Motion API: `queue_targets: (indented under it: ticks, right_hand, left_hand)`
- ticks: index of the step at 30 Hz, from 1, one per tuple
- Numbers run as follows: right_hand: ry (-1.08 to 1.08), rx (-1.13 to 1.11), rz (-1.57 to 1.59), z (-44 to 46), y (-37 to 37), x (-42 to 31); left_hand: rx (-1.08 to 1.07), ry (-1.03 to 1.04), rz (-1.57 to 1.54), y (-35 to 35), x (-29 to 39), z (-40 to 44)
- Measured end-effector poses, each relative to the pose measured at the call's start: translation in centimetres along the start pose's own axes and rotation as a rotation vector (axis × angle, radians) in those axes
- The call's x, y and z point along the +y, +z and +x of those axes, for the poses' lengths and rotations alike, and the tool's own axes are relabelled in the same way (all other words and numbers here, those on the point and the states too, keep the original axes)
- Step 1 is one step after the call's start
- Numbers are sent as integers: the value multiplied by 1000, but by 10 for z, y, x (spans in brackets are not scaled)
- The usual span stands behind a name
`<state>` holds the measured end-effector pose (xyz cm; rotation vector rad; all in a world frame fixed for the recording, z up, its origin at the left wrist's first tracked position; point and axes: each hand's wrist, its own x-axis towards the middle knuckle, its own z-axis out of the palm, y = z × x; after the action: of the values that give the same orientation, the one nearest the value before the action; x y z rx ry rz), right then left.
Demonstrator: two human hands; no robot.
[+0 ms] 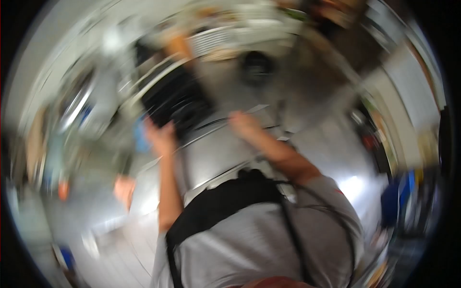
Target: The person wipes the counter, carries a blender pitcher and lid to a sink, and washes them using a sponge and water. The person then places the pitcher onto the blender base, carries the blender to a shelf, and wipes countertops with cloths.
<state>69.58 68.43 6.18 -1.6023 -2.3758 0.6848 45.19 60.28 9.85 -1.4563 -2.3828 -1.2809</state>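
Observation:
Motion blurs the whole head view. My left hand [162, 136] is at the near left edge of a black, tray-like object [177, 98], with thumb and fingers apart. Beside that hand is a small light-blue thing [141, 136]. To the right, my right hand [242, 123] is over the metal counter [216, 151], near a thin dark line or cord; its fingers are smeared, and I cannot make out whether it holds anything. A round black object [258, 67] sits farther back on the counter.
White stacked items [211, 41] and an orange thing [179, 46] stand at the back. Another person's hand [125, 189] shows at the left. Blue items [397, 197] are at the far right, below a pale shelf or panel [403, 115].

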Motion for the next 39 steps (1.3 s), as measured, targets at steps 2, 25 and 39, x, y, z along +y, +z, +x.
queue_targets:
  ticks: [2,25,39]
  right_hand:
    - [-248,35,37,21,36,19]
    - [-569,327,-305,49,-27,-100]
    - [-191,315,-104,42,-59,-148]
  left_hand:
    - [81,110,7,19,-25,0]
    - [89,57,-356,23,-23,1]
    - [110,45,-337,14,-8,3]
